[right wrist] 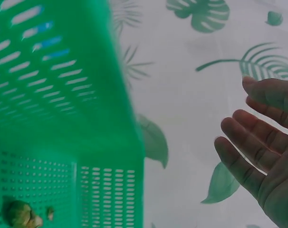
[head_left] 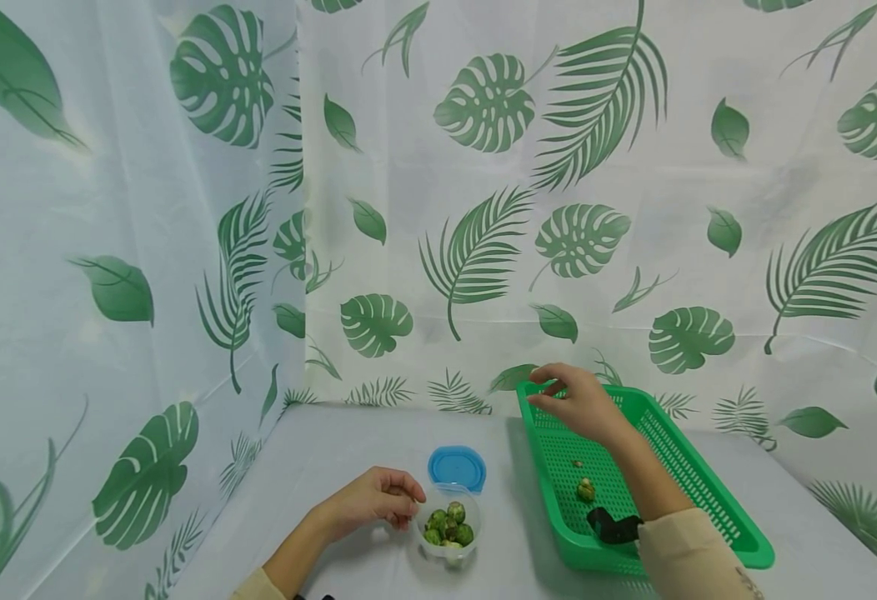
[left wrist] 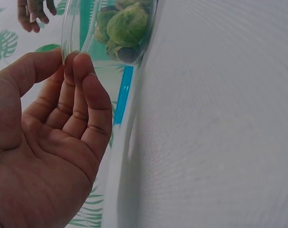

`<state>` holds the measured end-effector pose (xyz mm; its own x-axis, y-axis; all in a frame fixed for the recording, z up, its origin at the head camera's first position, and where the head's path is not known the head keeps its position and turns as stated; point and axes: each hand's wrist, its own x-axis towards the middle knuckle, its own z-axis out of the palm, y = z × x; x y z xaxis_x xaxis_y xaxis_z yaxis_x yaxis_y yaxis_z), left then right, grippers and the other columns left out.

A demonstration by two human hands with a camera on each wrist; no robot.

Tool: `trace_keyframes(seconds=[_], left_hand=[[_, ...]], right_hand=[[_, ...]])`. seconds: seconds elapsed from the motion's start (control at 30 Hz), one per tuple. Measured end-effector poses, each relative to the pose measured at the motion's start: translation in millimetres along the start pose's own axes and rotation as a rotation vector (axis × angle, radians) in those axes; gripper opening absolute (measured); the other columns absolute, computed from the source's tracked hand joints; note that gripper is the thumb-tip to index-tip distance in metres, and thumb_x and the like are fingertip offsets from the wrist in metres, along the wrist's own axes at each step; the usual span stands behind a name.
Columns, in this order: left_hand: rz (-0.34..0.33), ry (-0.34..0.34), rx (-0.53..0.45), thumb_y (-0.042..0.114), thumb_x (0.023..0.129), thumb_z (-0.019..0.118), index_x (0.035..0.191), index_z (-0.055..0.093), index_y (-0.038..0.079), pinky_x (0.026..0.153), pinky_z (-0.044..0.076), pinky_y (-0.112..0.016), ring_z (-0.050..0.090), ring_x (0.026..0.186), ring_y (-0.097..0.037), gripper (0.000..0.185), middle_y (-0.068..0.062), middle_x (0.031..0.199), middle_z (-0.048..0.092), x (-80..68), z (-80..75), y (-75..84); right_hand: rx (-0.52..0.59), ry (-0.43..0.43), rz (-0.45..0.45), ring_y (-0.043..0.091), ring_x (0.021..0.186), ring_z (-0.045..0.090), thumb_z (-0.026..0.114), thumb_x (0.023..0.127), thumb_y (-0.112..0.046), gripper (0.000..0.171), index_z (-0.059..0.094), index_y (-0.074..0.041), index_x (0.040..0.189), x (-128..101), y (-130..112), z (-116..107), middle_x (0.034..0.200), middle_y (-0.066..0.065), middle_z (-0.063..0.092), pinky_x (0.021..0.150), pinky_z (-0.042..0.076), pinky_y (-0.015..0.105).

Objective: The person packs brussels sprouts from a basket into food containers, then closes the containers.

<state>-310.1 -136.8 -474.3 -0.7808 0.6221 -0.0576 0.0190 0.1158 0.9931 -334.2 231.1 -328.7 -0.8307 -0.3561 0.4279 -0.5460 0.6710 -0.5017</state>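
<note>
A small clear plastic container [head_left: 420, 550] stands on the table with several green Brussels sprouts [head_left: 449, 525] in it. My left hand [head_left: 378, 502] is at its left side; in the left wrist view the thumb and fingertips [left wrist: 82, 59] pinch at its rim. Over the far left corner of a green plastic basket [head_left: 547, 483] is my right hand [head_left: 577, 404], raised, fingers loosely bent and parted, with nothing in them. One yellowish-green sprout [head_left: 586, 490] and a small pale scrap [head_left: 577, 463] lie on the basket's floor, below the right forearm.
A blue lid [head_left: 457, 468] lies flat just behind the clear container. The long basket stands to its right, its walls full of slots. A black device [head_left: 613, 527] sits at the right wrist, overlapping the basket. Leaf-printed sheets [head_left: 408, 208] close off the back and sides.
</note>
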Motion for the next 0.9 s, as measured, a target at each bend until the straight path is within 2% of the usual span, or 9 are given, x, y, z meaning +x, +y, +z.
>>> trace_keyframes(seconds=[0.3, 0.67, 0.9], left_hand=[[0.001, -0.009, 0.001, 0.01, 0.097, 0.069, 0.116, 0.068, -0.007, 0.069, 0.056, -0.027, 0.066, 0.074, -0.012, 0.026, -0.001, 0.086, 0.071, 1.0, -1.1, -1.1], [0.002, 0.0, 0.0, 0.009, 0.095, 0.069, 0.117, 0.067, -0.01, 0.068, 0.055, -0.026, 0.065, 0.073, -0.012, 0.028, 0.0, 0.086, 0.07, 1.0, -0.1, -1.2], [-0.004, -0.001, -0.007, 0.009, 0.096, 0.069, 0.116, 0.067, -0.008, 0.068, 0.055, -0.026, 0.065, 0.073, -0.012, 0.027, 0.0, 0.086, 0.07, 1.6, -1.0, -2.0]], right_hand=[[-0.019, -0.002, 0.054, 0.033, 0.104, 0.071, 0.074, 0.098, -0.02, 0.031, 0.069, -0.007, 0.126, -2, 23, -2, 0.122, 0.014, 0.071, 0.08, 0.06, 0.042], [-0.016, 0.01, 0.079, 0.038, 0.105, 0.071, 0.073, 0.098, -0.018, 0.032, 0.069, -0.002, 0.125, -3, 40, -8, 0.124, 0.019, 0.07, 0.08, 0.061, 0.045], [-0.025, -0.004, 0.106, 0.036, 0.102, 0.071, 0.072, 0.099, -0.016, 0.031, 0.068, 0.0, 0.126, -6, 54, -9, 0.125, 0.024, 0.069, 0.081, 0.06, 0.045]])
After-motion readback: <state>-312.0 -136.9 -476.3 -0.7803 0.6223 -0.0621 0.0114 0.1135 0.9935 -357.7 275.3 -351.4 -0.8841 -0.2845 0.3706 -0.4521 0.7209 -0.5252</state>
